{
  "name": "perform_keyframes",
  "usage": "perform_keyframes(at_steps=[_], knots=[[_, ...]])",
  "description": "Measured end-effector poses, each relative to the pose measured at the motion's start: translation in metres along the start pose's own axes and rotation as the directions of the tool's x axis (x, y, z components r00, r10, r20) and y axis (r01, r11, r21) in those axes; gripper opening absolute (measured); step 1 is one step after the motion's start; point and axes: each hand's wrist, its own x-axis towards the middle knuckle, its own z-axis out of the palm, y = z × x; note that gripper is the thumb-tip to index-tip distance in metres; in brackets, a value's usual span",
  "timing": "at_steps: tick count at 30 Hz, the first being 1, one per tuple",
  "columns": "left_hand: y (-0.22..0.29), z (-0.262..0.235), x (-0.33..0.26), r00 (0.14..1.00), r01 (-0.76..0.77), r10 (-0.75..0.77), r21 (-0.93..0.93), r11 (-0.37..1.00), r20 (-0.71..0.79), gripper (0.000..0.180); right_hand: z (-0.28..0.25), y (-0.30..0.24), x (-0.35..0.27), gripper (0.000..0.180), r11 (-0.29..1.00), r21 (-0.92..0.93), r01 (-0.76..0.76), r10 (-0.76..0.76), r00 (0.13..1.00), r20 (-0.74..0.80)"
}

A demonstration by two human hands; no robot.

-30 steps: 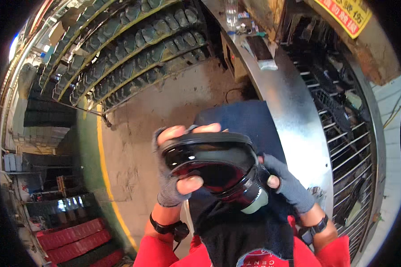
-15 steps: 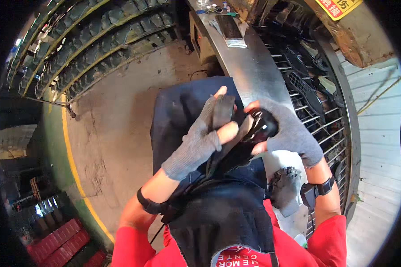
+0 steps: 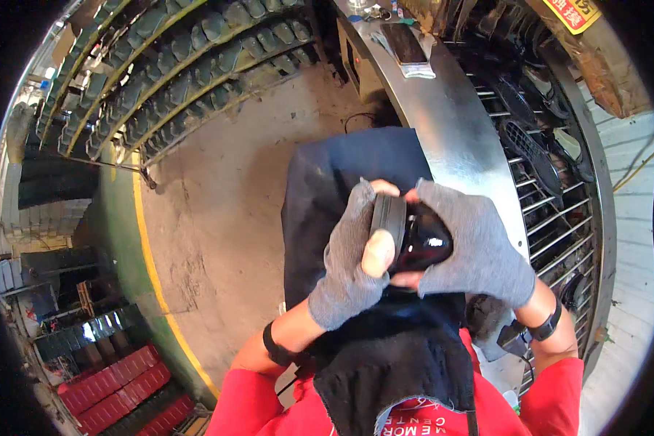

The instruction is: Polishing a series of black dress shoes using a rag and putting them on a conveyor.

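Observation:
A glossy black shoe (image 3: 430, 241) is held above my lap, in front of the dark apron. My right hand (image 3: 479, 243), in a grey fingerless glove, wraps round its shiny end. My left hand (image 3: 352, 254), gloved alike, grips a dark grey shoe sole (image 3: 391, 216), with the thumb lying across it. The sole lies against the shoe's left side; whether they are joined I cannot tell. Much of both pieces is hidden behind my fingers.
A metal bench (image 3: 458, 123) runs along my right, bearing a dark flat rectangular thing (image 3: 405, 43) on white material. Beyond it, a rod rack (image 3: 559, 251) carries black soles (image 3: 530, 152). Shelves of greenish foot-shaped forms (image 3: 189, 73) stand far left; red ribbed pieces (image 3: 116, 378) lie lower left.
The sole and shoe, earlier angled apart with a gap between them, are now close together. My hands have drawn in toward each other, and the whole view has shifted.

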Motion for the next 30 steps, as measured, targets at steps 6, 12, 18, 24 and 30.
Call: perform_keyframes(at_steps=[6, 12, 18, 24, 30], knots=[[0.022, -0.017, -0.019, 0.976, 0.11, -0.094, -0.07, 0.991, 0.196, 0.074, 0.005, -0.011, -0.015, 0.096, 0.975, -0.174, 0.138, -0.13, 0.99, 0.054], [0.029, -0.028, -0.008, 0.952, 0.154, -0.083, -0.226, 0.962, 0.295, 0.05, 0.016, -0.011, -0.032, 0.074, 0.963, 0.046, 0.265, -0.249, 0.943, -0.223], [0.027, -0.005, 0.007, 0.925, 0.379, -0.348, -0.303, 0.874, 0.153, 0.05, 0.028, 0.001, -0.032, 0.064, 0.902, 0.044, 0.43, -0.406, 0.877, -0.258], [0.026, 0.002, 0.003, 0.968, 0.188, -0.237, -0.379, 0.906, -0.086, 0.049, 0.029, 0.008, -0.032, 0.064, 0.898, 0.013, 0.44, -0.421, 0.869, -0.261], [0.036, 0.004, -0.012, 0.968, 0.185, -0.245, -0.523, 0.832, -0.047, 0.041, 0.019, -0.007, -0.031, 0.053, 0.875, 0.073, 0.479, -0.457, 0.865, -0.204]])
